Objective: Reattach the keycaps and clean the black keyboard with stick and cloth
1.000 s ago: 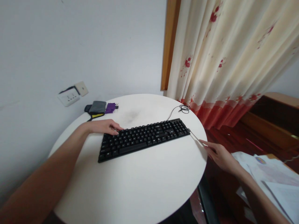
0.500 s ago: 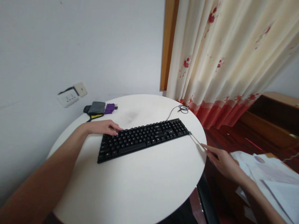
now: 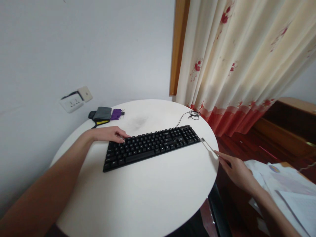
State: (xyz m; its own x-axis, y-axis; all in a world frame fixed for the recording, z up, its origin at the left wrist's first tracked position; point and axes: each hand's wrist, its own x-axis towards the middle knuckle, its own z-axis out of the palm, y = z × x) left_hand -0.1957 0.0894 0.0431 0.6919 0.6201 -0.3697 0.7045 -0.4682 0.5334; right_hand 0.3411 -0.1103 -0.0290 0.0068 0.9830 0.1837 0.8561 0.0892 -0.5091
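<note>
A black keyboard [image 3: 150, 144] lies at a slant on the round white table [image 3: 138, 200]. At its far left part, my left hand [image 3: 112, 134] holds the edge, fingers resting over the upper left keys. My right hand [image 3: 233, 166], off the table's right rim, pinches the end of a thin, light-coloured brush [image 3: 209, 146]. The brush's small dark head points at the keyboard's right end, just beside the corner and seemingly apart from it. A shadow of the handle falls on the tabletop.
The keyboard's coiled black cable [image 3: 194, 114] lies at the back right. Grey cloth [image 3: 102, 114] and purple cloth [image 3: 116, 114] sit at the back left near a wall socket [image 3: 71, 102]. Papers [image 3: 291, 187] are piled at the lower right; a curtain [image 3: 237, 65] hangs behind.
The brush head has shifted slightly right, away from the keyboard's right corner, with my right hand moving a little. My left hand and the keyboard stay in place.
</note>
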